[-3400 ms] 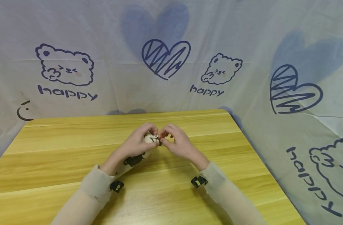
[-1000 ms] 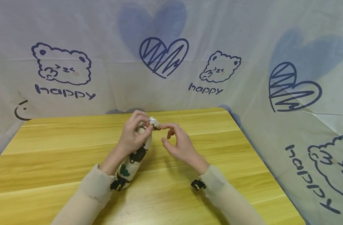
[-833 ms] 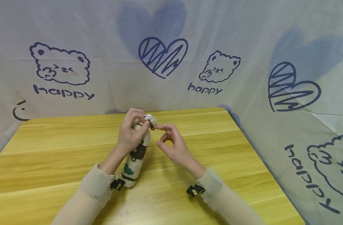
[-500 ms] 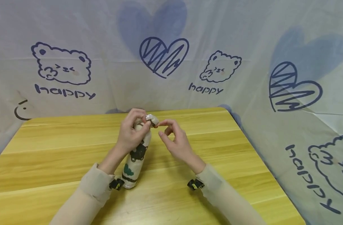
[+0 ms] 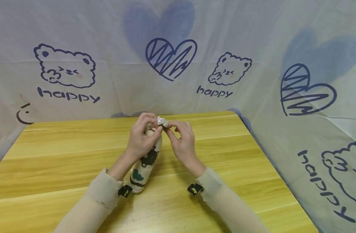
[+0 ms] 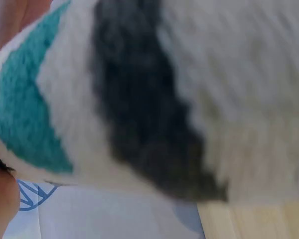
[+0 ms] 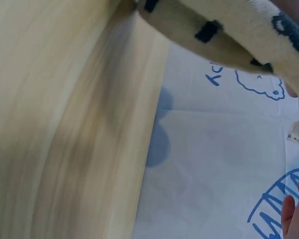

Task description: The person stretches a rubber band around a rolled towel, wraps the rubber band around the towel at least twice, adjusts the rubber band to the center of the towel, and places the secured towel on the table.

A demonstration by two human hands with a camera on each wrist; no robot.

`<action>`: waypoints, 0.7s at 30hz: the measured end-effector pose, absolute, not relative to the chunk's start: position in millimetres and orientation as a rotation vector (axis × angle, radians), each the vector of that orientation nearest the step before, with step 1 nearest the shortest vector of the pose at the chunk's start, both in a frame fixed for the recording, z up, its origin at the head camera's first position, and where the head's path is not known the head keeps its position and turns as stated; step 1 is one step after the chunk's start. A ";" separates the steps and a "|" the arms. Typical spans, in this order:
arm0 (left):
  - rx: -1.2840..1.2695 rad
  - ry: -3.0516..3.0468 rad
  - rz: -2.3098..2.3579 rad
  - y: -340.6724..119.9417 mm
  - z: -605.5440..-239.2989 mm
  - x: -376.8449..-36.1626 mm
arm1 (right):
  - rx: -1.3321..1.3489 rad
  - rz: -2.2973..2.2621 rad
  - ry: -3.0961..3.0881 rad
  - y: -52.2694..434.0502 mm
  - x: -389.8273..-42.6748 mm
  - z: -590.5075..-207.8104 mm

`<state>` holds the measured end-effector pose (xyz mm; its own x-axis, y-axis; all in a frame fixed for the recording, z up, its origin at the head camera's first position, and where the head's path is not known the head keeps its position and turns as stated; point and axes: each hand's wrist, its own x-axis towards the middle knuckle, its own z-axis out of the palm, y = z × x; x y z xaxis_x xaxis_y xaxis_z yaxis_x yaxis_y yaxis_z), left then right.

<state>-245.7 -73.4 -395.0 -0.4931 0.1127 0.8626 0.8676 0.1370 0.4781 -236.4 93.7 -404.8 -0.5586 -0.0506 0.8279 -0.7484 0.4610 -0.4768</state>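
Your left hand (image 5: 141, 142) wraps its fingers round the upper part of the rolled patterned sock (image 5: 144, 163); your right hand (image 5: 180, 142) pinches its bunched tip (image 5: 162, 122), just right; the sock's long axis runs from near-left up to far-right on the wooden table (image 5: 64, 155).

Even, soft light over my table (image 5: 64, 152), no glare; faint shadows under my forearms. Head view sharp in the middle, the backdrop (image 5: 253, 38) bowed toward the edges by the wide lens. My left wrist view is filled by a too-close, out-of-focus knitted pouch (image 6: 154, 99). Right wrist view: wood smeared, soft, tilted.
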 end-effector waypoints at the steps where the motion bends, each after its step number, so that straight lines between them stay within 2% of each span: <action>1: -0.948 -1.738 -1.413 -73.0 -394.3 -245.9 | 0.654 1.163 -1.940 93.1 -236.0 -403.9; 13: -0.903 -1.744 -1.243 -61.2 -395.5 -244.8 | 0.298 1.668 -1.809 79.4 -223.7 -396.6; 21: -0.883 -1.620 -1.247 -58.6 -392.4 -242.6 | 0.437 1.460 -1.776 79.4 -229.3 -400.1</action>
<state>-242.6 -58.6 -392.4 -0.3568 0.0206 0.9339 0.9083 0.2415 0.3417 -229.3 79.4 -400.1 -0.6365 0.2081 0.7427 -0.6884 0.2810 -0.6687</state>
